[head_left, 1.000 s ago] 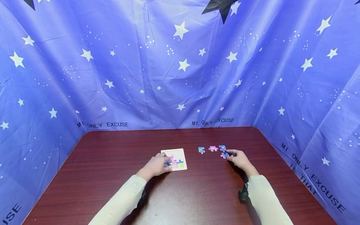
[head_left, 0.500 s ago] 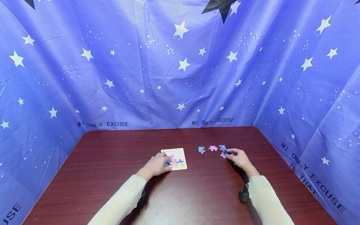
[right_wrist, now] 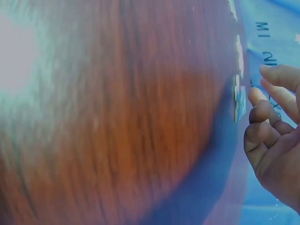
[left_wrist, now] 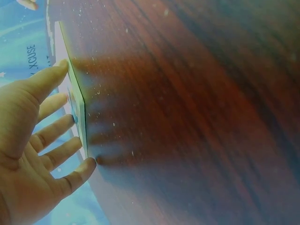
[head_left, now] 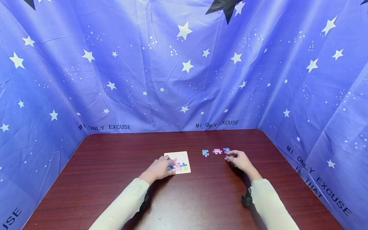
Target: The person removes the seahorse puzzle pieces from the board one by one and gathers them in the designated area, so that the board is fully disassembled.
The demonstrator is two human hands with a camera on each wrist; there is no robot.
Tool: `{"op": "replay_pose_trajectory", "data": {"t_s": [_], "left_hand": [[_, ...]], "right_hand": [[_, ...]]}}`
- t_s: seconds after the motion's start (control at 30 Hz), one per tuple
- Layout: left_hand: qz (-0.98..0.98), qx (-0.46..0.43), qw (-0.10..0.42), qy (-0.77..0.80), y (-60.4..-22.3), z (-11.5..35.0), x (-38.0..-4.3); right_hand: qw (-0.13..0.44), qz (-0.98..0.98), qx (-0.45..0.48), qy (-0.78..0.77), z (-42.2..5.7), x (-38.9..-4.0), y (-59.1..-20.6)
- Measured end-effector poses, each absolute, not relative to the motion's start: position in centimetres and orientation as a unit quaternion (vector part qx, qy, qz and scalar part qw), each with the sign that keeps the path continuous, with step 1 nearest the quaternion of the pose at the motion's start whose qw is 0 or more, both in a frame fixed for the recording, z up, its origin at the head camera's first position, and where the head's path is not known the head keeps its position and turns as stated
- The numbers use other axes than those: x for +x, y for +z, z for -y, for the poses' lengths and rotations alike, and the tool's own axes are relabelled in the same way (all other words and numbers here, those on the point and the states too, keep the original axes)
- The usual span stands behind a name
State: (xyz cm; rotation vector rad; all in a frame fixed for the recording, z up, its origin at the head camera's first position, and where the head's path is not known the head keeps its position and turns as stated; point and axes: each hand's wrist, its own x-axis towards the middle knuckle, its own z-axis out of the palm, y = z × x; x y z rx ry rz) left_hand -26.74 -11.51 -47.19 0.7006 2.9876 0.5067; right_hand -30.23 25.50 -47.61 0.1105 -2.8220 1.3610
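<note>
In the head view, a square white puzzle board (head_left: 183,156) lies left of centre with pink, blue and green pieces in it. The left hand (head_left: 158,168) reaches over its left side, fingertips on its face and edge; in the left wrist view the fingers are spread along the board (left_wrist: 80,108). At the right, the right hand (head_left: 242,160) is over a blue and pink puzzle piece (head_left: 226,158), its thumb right at the piece and covering most of it. A tilted piece (right_wrist: 241,103) shows beside the fingertips in the right wrist view; I cannot tell whether the hand grips it.
A blue piece with green (head_left: 205,153), a pink piece (head_left: 217,151) and a blue piece with a star (head_left: 226,150) lie on the reddish-brown table (head_left: 178,204). A blue star-print curtain (head_left: 161,73) hangs behind and at both sides.
The right hand has moved a little left, now hiding more of the blue and pink piece. The left hand and the board have stayed put.
</note>
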Motion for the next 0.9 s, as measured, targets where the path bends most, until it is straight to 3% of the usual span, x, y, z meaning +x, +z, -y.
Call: {"op": "replay_pose_trajectory", "data": {"t_s": [0.9], "left_hand": [[-0.957, 0.245, -0.017, 0.156, -47.8, 11.9, -26.6]], "right_hand": [[-0.033, 0.902, 0.114, 0.416, -19.3, -29.7, -46.7]]}}
